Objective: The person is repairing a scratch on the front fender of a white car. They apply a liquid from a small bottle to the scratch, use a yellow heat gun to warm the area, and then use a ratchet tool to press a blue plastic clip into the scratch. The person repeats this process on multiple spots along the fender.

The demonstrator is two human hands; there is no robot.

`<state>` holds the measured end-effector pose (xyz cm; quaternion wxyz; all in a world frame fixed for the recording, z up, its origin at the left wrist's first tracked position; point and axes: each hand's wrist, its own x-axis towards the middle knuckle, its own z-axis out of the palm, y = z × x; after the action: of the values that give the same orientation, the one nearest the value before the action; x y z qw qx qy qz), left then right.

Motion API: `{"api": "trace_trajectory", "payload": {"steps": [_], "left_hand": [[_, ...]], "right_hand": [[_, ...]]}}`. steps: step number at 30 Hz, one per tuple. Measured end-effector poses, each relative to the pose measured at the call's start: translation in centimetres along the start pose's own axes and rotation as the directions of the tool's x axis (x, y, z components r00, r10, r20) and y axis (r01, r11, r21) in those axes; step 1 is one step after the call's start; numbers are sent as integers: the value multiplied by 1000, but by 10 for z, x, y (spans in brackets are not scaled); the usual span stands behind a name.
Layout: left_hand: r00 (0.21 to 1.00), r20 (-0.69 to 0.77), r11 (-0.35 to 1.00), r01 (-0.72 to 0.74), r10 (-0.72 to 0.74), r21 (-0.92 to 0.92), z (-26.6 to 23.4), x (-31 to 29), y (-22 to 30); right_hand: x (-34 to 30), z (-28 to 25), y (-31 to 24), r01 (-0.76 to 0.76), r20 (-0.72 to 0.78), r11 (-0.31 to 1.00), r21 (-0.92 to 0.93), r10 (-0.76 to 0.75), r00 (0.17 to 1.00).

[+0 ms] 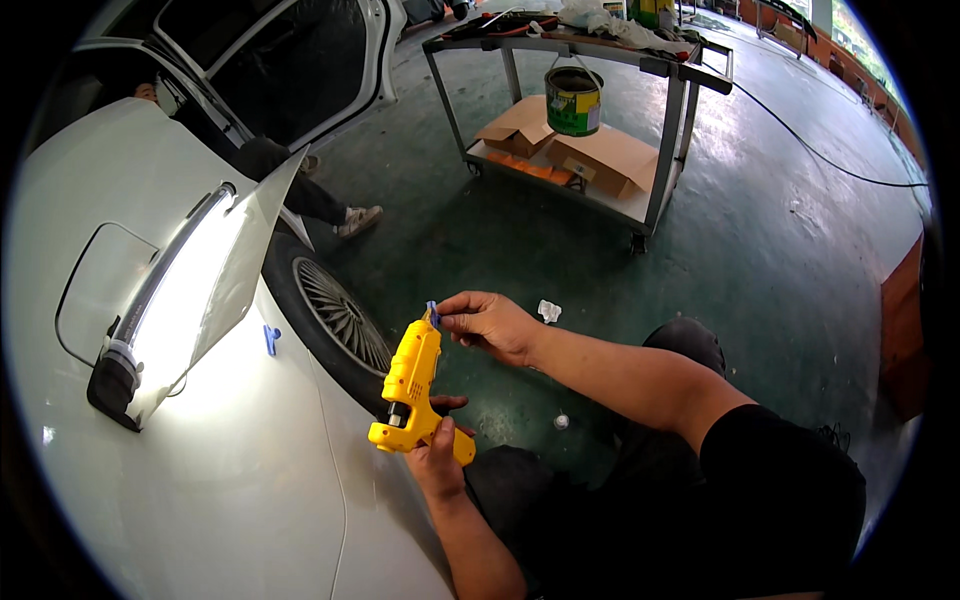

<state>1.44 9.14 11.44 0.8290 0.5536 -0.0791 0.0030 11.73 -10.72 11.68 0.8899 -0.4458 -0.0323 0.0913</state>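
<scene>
My left hand (437, 468) is wrapped round the handle of a yellow glue gun (412, 365), its nozzle end tipped upward and away from me. At that nozzle, my right hand (495, 325) pinches a small blue plastic tab (432, 311) between thumb and fingers. The tab's face sits right at the tip; whether the two touch I cannot tell. To the left, a similar blue tab (270, 340) stands on the white car panel (250, 450), near a lit bar lamp (185, 270).
A translucent sheet (230, 275) stands beside the lamp. Past the car's wheel (340, 310), a person's shoe (358, 221) rests on the floor. A wheeled cart (655, 180) holds cardboard boxes (610, 160) and a hanging can (573, 103). A black cable (820, 155) crosses the floor.
</scene>
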Motion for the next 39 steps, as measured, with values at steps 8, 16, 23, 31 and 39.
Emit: {"api": "trace_trajectory", "payload": {"steps": [8, 16, 23, 31, 39], "left_hand": [[999, -44, 999, -15, 17, 52, 3, 0, -1], [997, -78, 997, 10, -5, 73, 3, 1, -2], [996, -88, 997, 15, -9, 76, 4, -1, 0], [998, -51, 998, 31, -28, 62, -5, 1, -8], [999, -43, 998, 36, -33, 60, -6, 0, -9]], "right_hand": [[0, 0, 2, 0, -3, 1000, -21, 0, 1000], [0, 2, 2, 10, -8, 1000, -29, -10, 1000], [0, 3, 3, 12, -1, 1000, -25, -12, 1000], [-1, 1, 2, 29, -14, 999, -19, -29, 999], [-1, 1, 0, 52, -21, 999, -7, -52, 998]]}}
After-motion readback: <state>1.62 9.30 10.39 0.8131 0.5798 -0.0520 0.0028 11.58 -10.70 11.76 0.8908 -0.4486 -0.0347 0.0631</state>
